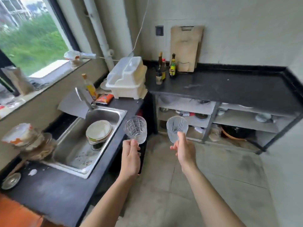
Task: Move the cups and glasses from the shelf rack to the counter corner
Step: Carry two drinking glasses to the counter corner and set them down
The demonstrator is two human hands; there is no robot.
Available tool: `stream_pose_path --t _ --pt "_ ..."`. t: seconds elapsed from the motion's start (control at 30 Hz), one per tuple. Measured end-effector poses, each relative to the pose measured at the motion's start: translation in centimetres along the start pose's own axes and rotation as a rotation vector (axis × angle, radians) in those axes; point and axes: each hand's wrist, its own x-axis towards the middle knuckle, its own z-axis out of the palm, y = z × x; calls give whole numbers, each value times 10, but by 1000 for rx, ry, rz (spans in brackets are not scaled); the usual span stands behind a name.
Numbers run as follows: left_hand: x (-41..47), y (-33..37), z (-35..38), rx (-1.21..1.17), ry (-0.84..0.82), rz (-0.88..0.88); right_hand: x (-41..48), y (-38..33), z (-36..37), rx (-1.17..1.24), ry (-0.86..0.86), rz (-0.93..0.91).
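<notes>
My left hand [131, 154] grips a clear cut-pattern glass [135, 128] by its base, held in the air over the edge of the sink counter. My right hand [183, 148] holds a second clear glass [176, 128] with fine vertical lines, thumb on its front, above the floor. Both glasses tilt with their mouths towards the far wall. The shelf rack [211, 115] stands under the black counter [229, 89] ahead, with bowls and small dishes on its shelves. The counter corner lies at the far left of that black counter, near the bottles [161, 69].
A steel sink [78, 154] with stacked plates [99, 131] sits to the left. A white dish rack [127, 79] stands at the counter junction. Cutting boards [186, 46] lean on the back wall. Dirty bowls [24, 138] pile at the left. Bare tiled floor lies below my arms.
</notes>
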Motion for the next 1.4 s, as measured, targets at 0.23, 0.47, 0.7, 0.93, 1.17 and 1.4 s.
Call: stream_pose_path --t 0.23,0.47,0.7,0.93,1.17,1.4 --pt "22 27 158 33 -215 54 86 -13 -125 38 180 24" --pt "68 30 325 7 -395 1 196 -14 -234 47 373 104" --pt "137 63 511 -53 -585 -57 328 -55 -341 -14 471 169" --pt "188 117 658 -51 -703 -60 427 -114 -432 53 568 195" --pt "231 131 801 -7 -719 -25 556 -129 -507 103 571 213" --pt "271 159 932 39 -647 -148 699 -162 -581 76 448 243"
